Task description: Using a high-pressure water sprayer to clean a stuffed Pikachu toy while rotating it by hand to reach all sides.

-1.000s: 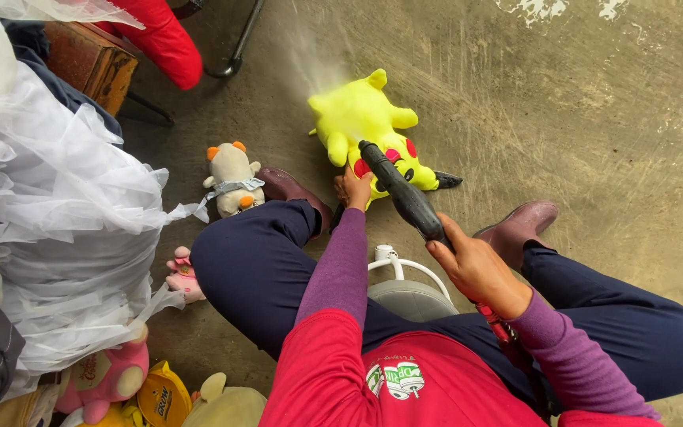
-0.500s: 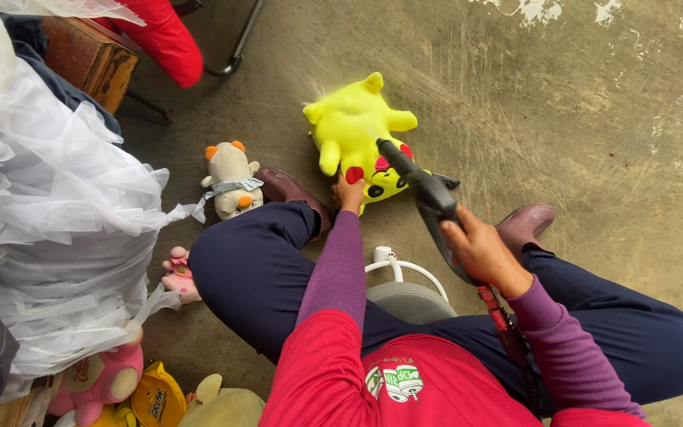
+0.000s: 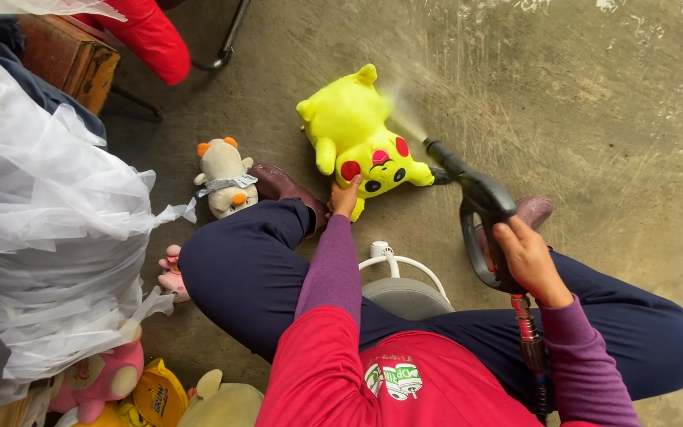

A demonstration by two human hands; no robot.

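Seated person, head view looking down at lap & floor. Right hand (image 3: 525, 257) wrapped round the grip of a black spray gun (image 3: 476, 202), fingers closed on the handle. Gun's long axis runs from the hand up and left; nozzle points at the yellow plush (image 3: 353, 130) and sits just beside its face, near the dark ear tip. A thin mist (image 3: 401, 115) fans on from the nozzle, up-left across the plush's upper edge. Red hose (image 3: 527, 336) drops from the gun's base past the right wrist.

Left hand (image 3: 346, 198) at the plush's lower edge by the head, fingers curled onto it; how firm the grip is, can't tell.

Plush lies flat on the wet concrete floor (image 3: 594, 119), ahead of the knees, between the two boots. Its long axis is diagonal: head w/ red cheeks lower right, toward the person; body and feet upper left, away.

Left of it, a small cream plush (image 3: 221, 175) lies beside the left boot (image 3: 282, 183). White netting (image 3: 49, 205) piled far left, more toys at its foot.
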